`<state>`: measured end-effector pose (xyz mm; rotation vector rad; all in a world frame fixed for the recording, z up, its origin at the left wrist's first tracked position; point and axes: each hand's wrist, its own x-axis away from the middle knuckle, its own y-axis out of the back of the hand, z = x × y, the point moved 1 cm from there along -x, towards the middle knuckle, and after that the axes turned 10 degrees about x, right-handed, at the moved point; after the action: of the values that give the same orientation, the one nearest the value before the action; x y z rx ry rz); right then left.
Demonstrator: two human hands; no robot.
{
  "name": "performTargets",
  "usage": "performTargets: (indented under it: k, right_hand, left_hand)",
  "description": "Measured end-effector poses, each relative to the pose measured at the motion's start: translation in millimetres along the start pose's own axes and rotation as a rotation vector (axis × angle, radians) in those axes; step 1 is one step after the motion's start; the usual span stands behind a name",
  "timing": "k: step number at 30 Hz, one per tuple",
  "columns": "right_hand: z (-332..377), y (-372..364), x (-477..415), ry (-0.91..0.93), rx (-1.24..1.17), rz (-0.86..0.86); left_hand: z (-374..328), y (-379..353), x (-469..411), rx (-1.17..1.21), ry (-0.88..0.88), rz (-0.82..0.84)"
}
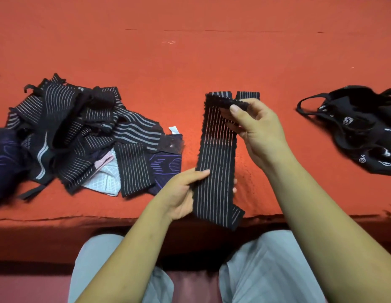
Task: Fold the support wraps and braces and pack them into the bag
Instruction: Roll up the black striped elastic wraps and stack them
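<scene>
A black support wrap (216,160) with thin pale stripes runs from the middle of the frame down toward the lower centre, held above the near edge of the orange-covered desk (190,62). The left hand (182,193) grips its lower part, with the thumb on the striped face and the fingertips showing past the wrap's right edge. The right hand (258,132) pinches the upper end, where the fuzzy tip is folded over onto the stripes under the thumb. The wrap's bottom corner hangs just past the desk edge.

At the left of the frame, well apart from the hands, lies a loose pile of wraps and braces (80,132), mostly black and striped, with a white and a purple piece. A black bag (360,130) with white printing lies at the right edge.
</scene>
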<state>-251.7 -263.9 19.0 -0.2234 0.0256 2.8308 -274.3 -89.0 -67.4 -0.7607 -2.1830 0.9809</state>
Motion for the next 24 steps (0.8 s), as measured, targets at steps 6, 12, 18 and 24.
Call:
performTargets:
  k: [6, 12, 18, 24]
  right_hand:
    - [15, -1, -19, 0.035, 0.064, 0.013]
    - [-1, 5, -15, 0.026, -0.002, -0.002]
    - [-9, 6, -12, 0.035, -0.003, 0.054]
    - [-56, 7, 25, 0.032, 0.106, 0.111]
  left_hand:
    - [3, -2, -6, -0.092, -0.047, -0.045]
    - [5, -5, 4, -0.046, 0.012, 0.008]
    - [8, 9, -11, -0.130, -0.059, -0.231]
    - [14, 22, -17, -0.005, -0.092, -0.316]
